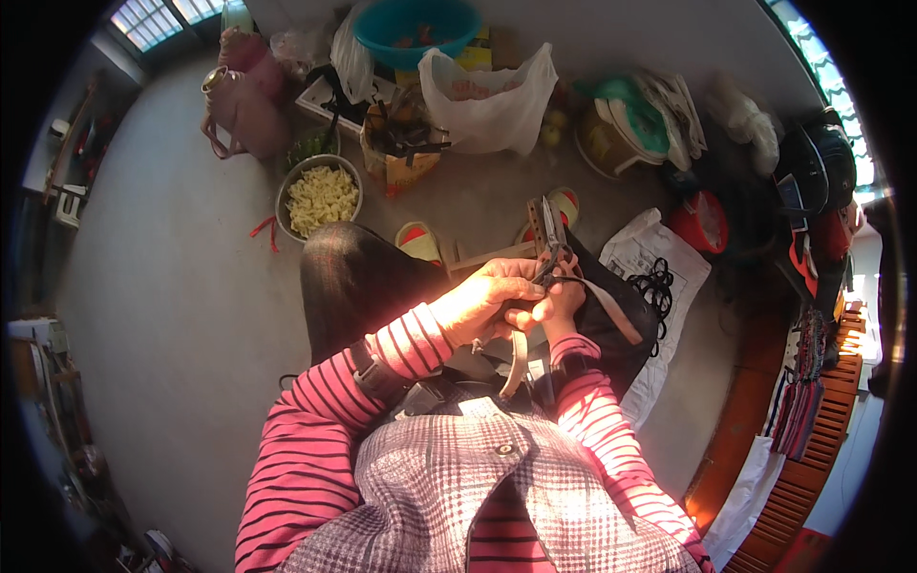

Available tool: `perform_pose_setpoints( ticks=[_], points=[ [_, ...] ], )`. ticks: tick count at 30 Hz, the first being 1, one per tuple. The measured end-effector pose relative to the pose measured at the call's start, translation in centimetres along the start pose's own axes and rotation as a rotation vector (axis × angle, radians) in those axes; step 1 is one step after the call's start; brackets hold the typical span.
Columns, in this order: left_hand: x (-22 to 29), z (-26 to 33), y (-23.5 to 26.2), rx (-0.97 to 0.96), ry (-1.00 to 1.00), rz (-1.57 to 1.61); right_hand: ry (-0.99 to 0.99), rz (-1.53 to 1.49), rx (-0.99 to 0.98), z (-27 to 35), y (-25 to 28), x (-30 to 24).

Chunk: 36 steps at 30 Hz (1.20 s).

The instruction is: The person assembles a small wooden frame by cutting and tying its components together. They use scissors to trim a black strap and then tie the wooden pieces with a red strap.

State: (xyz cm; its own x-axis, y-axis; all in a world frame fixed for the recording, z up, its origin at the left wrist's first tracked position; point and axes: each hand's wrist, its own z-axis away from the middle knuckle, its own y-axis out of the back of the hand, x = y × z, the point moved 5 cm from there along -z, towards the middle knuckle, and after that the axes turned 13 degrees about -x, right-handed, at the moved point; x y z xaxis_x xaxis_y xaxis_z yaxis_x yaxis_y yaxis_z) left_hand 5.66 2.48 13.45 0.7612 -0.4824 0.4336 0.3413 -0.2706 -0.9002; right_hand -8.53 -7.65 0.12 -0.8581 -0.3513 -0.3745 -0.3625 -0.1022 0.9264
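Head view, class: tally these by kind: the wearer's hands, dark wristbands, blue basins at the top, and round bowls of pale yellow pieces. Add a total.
Hands: 2 (left hand, right hand)
Dark wristbands: 2 (left wristband, right wristband)
Blue basin: 1
Bowl of pale yellow pieces: 1
Total: 6

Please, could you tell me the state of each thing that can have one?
Left hand: closed on tan strips
Right hand: closed on the strips
White plastic bag: open on top
Metal bowl: uncovered, filled with yellowish pieces
Teal basin: uncovered, contents unclear
Black cord: looped, over white sack
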Motion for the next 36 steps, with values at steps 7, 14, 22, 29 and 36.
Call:
perform_pose_setpoints(
  ticks=[7,14,22,29,36],
  points=[
    [-2.4,0.5,0.7,-0.051,0.145,0.053,-0.212,0.076,-0.077,-0.6,-1.3,0.9],
    [-4.0,1.6,1.2,-0.074,0.189,0.024,-0.243,0.095,-0.101,0.1,0.5,-1.2],
    [-4.3,1.9,1.8,-0.121,0.198,0.090,-0.305,0.163,-0.151,0.0,0.2,-0.9],
    [-3.6,2.4,1.6,-0.079,0.197,0.064,-0.316,0.171,-0.157,-0.1,0.2,-0.8],
    [-3.7,2.5,1.5,-0.081,0.191,0.016,-0.333,0.179,-0.174,-0.1,0.1,-0.8]
  ],
)
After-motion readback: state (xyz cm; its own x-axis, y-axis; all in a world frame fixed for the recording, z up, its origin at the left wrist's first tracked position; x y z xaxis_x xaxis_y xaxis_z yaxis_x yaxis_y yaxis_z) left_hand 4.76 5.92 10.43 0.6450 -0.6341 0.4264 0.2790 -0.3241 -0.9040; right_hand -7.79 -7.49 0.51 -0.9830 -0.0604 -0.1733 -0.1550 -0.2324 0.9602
